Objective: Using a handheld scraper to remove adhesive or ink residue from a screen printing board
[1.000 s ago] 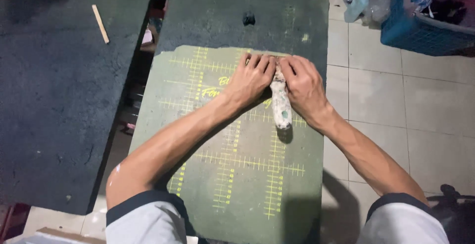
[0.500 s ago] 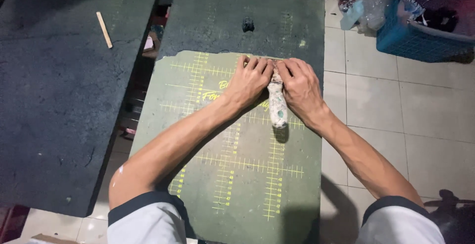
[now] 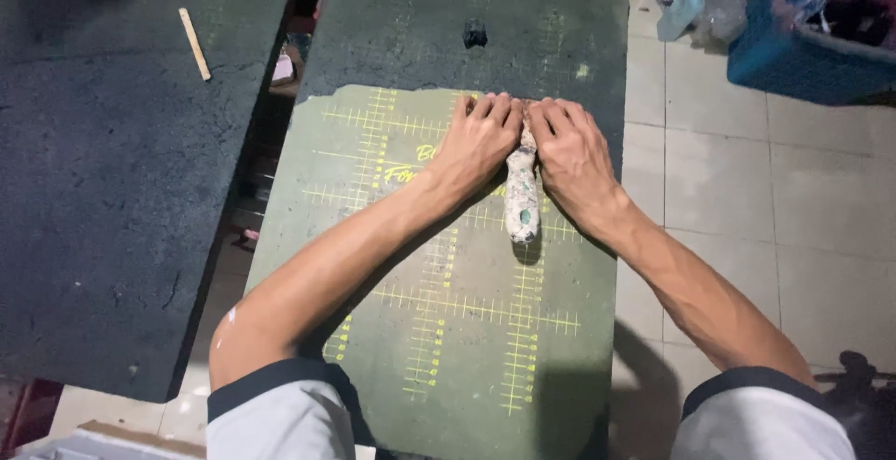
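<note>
Hands have barely shifted since a second ago: both were already pressed down on either side of the paint-crusted tool at the same place on the board, and only the view has moved slightly. The left hand (image 3: pixel 481 143) lies flat, fingers stretched forward and close together, its inner edge touching the tool; the right hand (image 3: pixel 571 152) mirrors it on the other side. Neither hand wraps fully round anything; they bear down on the tool's front part, which is hidden beneath the fingertips.

The white, paint-crusted scraper handle (image 3: pixel 522 201) is a stubby, rounded stick, lumpy with dried coating and marked by a small green spot near its free end. Its long axis runs from the far edge toward the near edge of the board, the free end pointing at the person.

It rests on the green rectangular cutting mat with yellow grid lines (image 3: pixel 448 329), just near of the ragged line where a rough, dark, grainy coating (image 3: pixel 523 31) covers the mat's far part. A second dark rough slab (image 3: pixel 103 189) lies to the left, carrying a pale wooden stick (image 3: pixel 194 43) near its far edge.
</note>
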